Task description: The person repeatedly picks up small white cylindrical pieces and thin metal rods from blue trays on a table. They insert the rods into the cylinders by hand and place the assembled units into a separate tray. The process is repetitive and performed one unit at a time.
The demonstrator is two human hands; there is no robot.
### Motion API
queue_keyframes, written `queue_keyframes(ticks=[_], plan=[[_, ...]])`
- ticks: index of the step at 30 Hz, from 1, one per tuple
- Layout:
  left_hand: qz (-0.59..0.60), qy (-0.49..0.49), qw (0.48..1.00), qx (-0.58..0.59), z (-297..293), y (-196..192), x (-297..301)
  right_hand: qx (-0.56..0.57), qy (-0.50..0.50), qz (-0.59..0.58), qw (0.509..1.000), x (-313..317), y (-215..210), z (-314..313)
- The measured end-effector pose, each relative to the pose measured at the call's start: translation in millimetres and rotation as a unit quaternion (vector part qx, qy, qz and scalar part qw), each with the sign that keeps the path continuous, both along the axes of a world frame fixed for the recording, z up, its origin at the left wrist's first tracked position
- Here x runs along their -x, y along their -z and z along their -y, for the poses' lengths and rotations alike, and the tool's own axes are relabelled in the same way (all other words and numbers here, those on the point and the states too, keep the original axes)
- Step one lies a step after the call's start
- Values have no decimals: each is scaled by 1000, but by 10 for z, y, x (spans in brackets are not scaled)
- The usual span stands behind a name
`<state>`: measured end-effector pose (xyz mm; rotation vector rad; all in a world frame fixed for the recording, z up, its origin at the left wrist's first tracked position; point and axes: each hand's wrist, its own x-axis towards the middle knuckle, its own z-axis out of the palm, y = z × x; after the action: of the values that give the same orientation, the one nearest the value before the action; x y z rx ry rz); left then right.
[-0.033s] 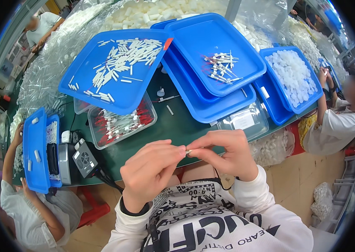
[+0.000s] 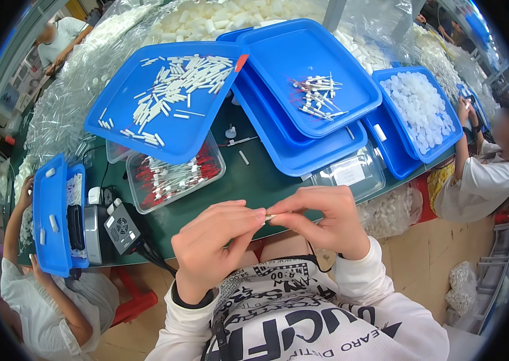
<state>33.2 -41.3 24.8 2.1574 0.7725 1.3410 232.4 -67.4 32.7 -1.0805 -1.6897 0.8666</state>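
Above my lap, at the table's front edge, my left hand (image 2: 217,239) and my right hand (image 2: 326,218) meet fingertip to fingertip. Both are closed in a pinch on a small white stick-like piece (image 2: 270,217), mostly covered by the fingers. Ahead of the left hand stands a clear plastic box (image 2: 177,203) of white sticks with red wires. Beyond it, a tilted blue tray (image 2: 116,102) carries many loose white sticks (image 2: 173,90). A stacked blue tray (image 2: 344,66) farther right holds a small heap of white pieces with thin red wires (image 2: 316,97).
A dark box with a fan grille (image 2: 123,230) and cables stands left of my hands. White translucent pieces (image 2: 420,111) fill a blue tray at right, near a clear lidded box (image 2: 356,174). One person (image 2: 43,289) sits at left, another (image 2: 480,174) at right. Bagged white pieces pile up behind.
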Motion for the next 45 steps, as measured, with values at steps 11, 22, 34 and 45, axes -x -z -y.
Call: queue_keyframes(ticks=[11,22,34,45], plan=[[8,1,997,75,-17,16,42,12,-6,14,1000,2,-12,-41],[-222,-322,914,103,-541,123,838,-10,196,287,938,-1093,-148,-1403],[-207,-309,921,114,-633,237,727,-183,52,413,891,487,-266,-1969],[-343,-300,890,0,-605,261,567,-112,27,429,896,1113,21,-2066]])
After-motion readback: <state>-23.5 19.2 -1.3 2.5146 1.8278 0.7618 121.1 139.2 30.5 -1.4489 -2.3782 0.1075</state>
